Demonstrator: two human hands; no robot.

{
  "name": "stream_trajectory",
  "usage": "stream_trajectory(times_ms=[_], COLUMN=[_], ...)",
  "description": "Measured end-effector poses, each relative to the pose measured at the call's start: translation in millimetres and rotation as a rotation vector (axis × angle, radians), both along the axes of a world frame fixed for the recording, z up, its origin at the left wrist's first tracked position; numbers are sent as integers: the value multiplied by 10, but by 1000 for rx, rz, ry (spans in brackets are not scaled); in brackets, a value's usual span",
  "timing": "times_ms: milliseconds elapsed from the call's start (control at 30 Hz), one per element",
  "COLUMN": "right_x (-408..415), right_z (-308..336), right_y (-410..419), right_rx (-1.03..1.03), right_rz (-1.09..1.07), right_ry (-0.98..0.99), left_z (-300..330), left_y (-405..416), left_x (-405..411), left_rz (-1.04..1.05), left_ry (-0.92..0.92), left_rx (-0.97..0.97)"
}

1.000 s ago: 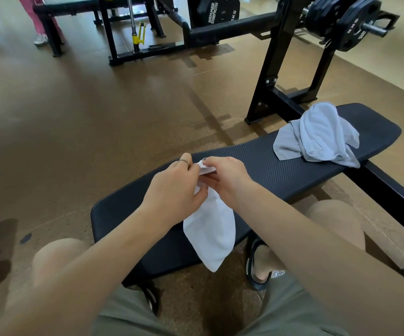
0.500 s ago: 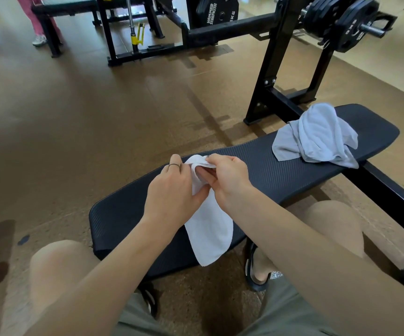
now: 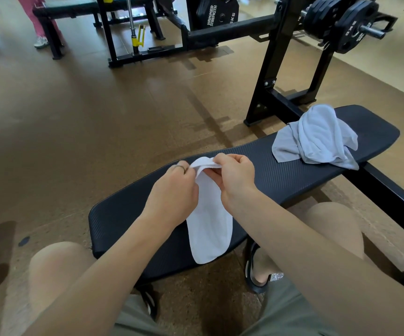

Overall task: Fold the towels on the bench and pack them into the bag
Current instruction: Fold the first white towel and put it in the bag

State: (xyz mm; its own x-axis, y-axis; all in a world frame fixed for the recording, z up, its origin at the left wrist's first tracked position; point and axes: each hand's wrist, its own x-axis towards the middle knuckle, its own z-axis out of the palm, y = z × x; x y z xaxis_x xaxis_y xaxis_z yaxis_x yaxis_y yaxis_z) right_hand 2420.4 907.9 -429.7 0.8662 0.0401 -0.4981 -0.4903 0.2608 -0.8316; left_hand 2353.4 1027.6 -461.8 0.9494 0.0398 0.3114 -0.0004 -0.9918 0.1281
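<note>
A small white towel (image 3: 209,229) hangs over the near edge of the black padded bench (image 3: 128,214). My left hand (image 3: 172,192) and my right hand (image 3: 235,178) both pinch its top edge, close together above the bench, with a short arc of cloth between them. A crumpled grey towel (image 3: 317,139) lies in a heap on the bench's far right end. No bag is in view.
A black weight rack (image 3: 266,76) with plates (image 3: 348,23) stands behind the bench on the right. More black gym frames (image 3: 113,30) stand at the back. A person in pink trousers (image 3: 36,18) stands at the far left. My knees flank the bench; brown floor lies to the left.
My hands have drawn slightly apart, spreading the towel's top edge into a small arc. The towel's lower part still hangs down over the bench edge.
</note>
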Motion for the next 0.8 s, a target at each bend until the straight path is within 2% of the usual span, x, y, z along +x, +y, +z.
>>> stream_trajectory(times_ms=[100, 167, 300, 400, 667, 800], right_x=[18, 19, 52, 101, 172, 187], right_z=[-10, -18, -17, -19, -104, -107], right_y=[-63, -79, -109, -160, -229, -264], right_rx=[0, -9, -3, 27, 74, 96], right_rz=[-4, 6, 2, -12, -69, 1], right_ry=[14, 12, 1, 19, 45, 30], left_z=[60, 74, -21, -49, 307, 455], left_y=[25, -1, 61, 191, 313, 245], left_x=[-84, -143, -177, -186, -195, -184], left_rz=[-69, -102, -101, -99, -178, -226], left_ry=[284, 328, 232, 77, -54, -106], left_rx=[-30, 12, 105, 143, -102, -306])
